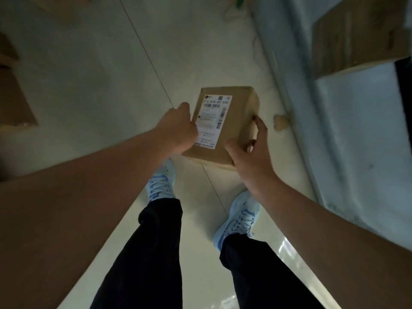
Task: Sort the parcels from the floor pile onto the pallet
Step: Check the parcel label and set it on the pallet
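A small brown cardboard parcel with a white shipping label on top is held in the air above the pale floor, in front of my feet. My left hand grips its left side, fingers curled under the edge. My right hand holds the near right corner, thumb on top and fingers wrapped along the right face. A larger brown box rests on a grey-blue raised surface at the upper right; I cannot tell whether that surface is the pallet.
Flat brown cardboard lies on the floor at the left edge. A small cardboard scrap lies by the raised surface's edge. My legs in dark trousers and light blue shoes stand on the glossy tiled floor.
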A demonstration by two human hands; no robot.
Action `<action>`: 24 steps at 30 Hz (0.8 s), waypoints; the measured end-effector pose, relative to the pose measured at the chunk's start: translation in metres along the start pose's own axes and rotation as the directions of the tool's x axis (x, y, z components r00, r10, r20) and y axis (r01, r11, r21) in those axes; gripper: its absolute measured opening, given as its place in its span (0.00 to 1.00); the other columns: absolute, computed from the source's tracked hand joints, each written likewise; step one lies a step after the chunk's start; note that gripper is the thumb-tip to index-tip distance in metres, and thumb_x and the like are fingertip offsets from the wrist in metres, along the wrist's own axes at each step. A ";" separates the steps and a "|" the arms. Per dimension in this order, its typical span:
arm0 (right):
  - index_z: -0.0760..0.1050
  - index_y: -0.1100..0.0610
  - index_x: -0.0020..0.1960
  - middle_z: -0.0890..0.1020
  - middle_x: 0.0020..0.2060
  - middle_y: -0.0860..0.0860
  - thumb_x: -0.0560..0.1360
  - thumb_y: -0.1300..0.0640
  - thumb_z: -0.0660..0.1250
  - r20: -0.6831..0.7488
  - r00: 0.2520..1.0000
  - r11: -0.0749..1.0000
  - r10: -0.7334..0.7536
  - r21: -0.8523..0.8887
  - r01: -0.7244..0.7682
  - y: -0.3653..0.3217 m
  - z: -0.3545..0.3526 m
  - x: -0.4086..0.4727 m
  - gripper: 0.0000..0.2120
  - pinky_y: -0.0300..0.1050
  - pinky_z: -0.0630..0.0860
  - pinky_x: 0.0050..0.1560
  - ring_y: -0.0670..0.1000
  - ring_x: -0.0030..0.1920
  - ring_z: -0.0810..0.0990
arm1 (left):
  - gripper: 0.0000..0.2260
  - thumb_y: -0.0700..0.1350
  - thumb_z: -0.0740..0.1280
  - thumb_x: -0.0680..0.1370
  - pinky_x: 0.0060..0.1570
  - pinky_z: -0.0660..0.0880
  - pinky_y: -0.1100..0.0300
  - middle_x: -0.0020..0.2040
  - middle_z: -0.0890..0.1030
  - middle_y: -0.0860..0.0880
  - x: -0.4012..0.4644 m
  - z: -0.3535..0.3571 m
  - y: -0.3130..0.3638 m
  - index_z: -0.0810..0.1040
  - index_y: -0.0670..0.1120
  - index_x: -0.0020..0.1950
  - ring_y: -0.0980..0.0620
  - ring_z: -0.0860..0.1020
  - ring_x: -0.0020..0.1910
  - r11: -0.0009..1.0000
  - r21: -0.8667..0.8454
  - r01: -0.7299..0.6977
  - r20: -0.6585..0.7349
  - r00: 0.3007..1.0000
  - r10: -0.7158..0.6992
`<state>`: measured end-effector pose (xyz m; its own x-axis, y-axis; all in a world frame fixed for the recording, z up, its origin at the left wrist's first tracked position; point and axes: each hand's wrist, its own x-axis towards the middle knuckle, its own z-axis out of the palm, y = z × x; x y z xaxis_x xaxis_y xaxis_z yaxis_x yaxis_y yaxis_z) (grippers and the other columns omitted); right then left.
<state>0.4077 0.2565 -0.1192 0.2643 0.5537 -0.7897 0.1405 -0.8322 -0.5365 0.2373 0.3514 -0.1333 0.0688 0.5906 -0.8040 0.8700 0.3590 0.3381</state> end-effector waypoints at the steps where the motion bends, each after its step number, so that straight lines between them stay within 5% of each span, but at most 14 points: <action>1: 0.52 0.28 0.78 0.76 0.66 0.48 0.64 0.39 0.74 0.019 1.000 0.999 -0.012 0.046 0.011 -0.014 -0.003 -0.011 0.48 0.54 0.83 0.59 0.50 0.64 0.80 | 0.17 0.43 0.58 0.84 0.34 0.72 0.58 0.56 0.79 0.46 -0.013 -0.014 0.006 0.66 0.45 0.74 0.49 0.79 0.47 0.999 -0.039 -0.011 -0.014 1.000 0.010; 4: 0.53 0.30 0.79 0.78 0.62 0.45 0.70 0.45 0.74 0.064 0.995 0.990 -0.073 0.125 0.064 -0.059 -0.010 -0.046 0.45 0.35 0.83 0.44 0.43 0.56 0.83 | 0.14 0.47 0.56 0.85 0.33 0.68 0.61 0.48 0.76 0.53 -0.057 -0.065 0.023 0.68 0.48 0.70 0.58 0.74 0.40 0.993 -0.101 -0.063 -0.079 0.995 0.055; 7: 0.51 0.37 0.82 0.77 0.62 0.45 0.79 0.54 0.71 0.092 0.980 0.976 -0.176 0.147 0.162 -0.113 -0.016 -0.086 0.41 0.31 0.80 0.44 0.33 0.52 0.82 | 0.15 0.47 0.58 0.84 0.33 0.68 0.61 0.51 0.75 0.52 -0.109 -0.120 0.044 0.67 0.48 0.71 0.57 0.73 0.39 0.988 -0.112 -0.103 -0.169 0.982 0.083; 12: 0.52 0.41 0.83 0.80 0.58 0.33 0.74 0.47 0.69 0.134 0.920 0.928 -0.368 0.113 0.355 -0.207 -0.030 -0.182 0.42 0.33 0.80 0.54 0.30 0.56 0.79 | 0.15 0.46 0.61 0.84 0.50 0.80 0.48 0.61 0.79 0.45 -0.229 -0.202 0.075 0.66 0.45 0.70 0.45 0.80 0.54 0.970 -0.179 -0.166 -0.324 0.940 0.101; 15: 0.55 0.38 0.81 0.80 0.65 0.40 0.66 0.40 0.66 0.183 0.859 0.878 -0.478 0.068 0.474 -0.260 -0.050 -0.254 0.45 0.46 0.79 0.63 0.40 0.63 0.80 | 0.17 0.45 0.64 0.84 0.55 0.81 0.43 0.66 0.79 0.43 -0.317 -0.247 0.096 0.66 0.46 0.71 0.42 0.80 0.60 0.943 -0.224 -0.248 -0.429 0.894 0.133; 19: 0.61 0.18 0.64 0.80 0.56 0.31 0.65 0.37 0.66 0.236 0.773 0.797 -0.589 0.012 0.604 -0.331 -0.088 -0.350 0.31 0.40 0.78 0.54 0.35 0.55 0.80 | 0.24 0.49 0.66 0.83 0.55 0.82 0.44 0.70 0.77 0.44 -0.440 -0.299 0.126 0.62 0.49 0.76 0.40 0.79 0.64 0.939 -0.107 -0.328 -0.574 0.791 0.211; 24: 0.70 0.27 0.58 0.83 0.52 0.36 0.65 0.37 0.67 0.225 0.613 0.615 -0.757 -0.069 0.785 -0.393 -0.136 -0.476 0.22 0.47 0.82 0.49 0.41 0.53 0.83 | 0.28 0.47 0.70 0.80 0.52 0.83 0.49 0.68 0.78 0.46 -0.589 -0.334 0.152 0.62 0.51 0.76 0.42 0.79 0.66 0.899 -0.062 -0.434 -0.735 0.629 0.253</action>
<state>0.3566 0.3157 0.5079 -0.1592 0.9765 -0.1453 0.3602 -0.0795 -0.9295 0.1660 0.2998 0.5547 -0.0955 0.9936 -0.0603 0.7216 0.1108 0.6834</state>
